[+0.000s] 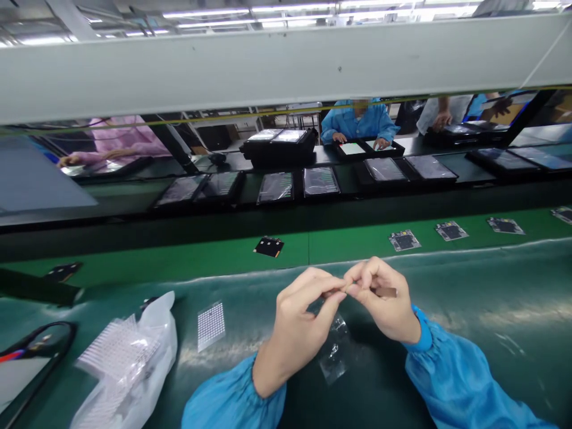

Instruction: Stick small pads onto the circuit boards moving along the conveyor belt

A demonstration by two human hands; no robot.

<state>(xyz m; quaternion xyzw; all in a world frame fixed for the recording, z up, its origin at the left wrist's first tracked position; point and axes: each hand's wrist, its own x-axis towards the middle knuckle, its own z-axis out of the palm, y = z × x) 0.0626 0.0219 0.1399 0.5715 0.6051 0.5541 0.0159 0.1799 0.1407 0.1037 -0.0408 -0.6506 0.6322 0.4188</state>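
My left hand (301, 319) is closed in a pinch, its fingertips meeting those of my right hand (388, 304) above the green work surface. Whatever sits between the touching fingertips is too small or too hidden to name. My right hand is also closed, and a short brownish strip (386, 292) sticks out from between its curled fingers; the rest of that strip is hidden. Beneath my hands lies a clear plastic film (335, 351). To the left of my left hand is a small sheet of round dots (211, 326).
A white plastic bag (156, 357) with more dotted sheets lies at left. Beyond my hands, a green belt (344, 238) carries circuit boards (404, 240) and a black board (269, 246). Behind it stand black trays (277, 187). Co-workers (360, 122) sit opposite; a white beam (286, 65) crosses above.
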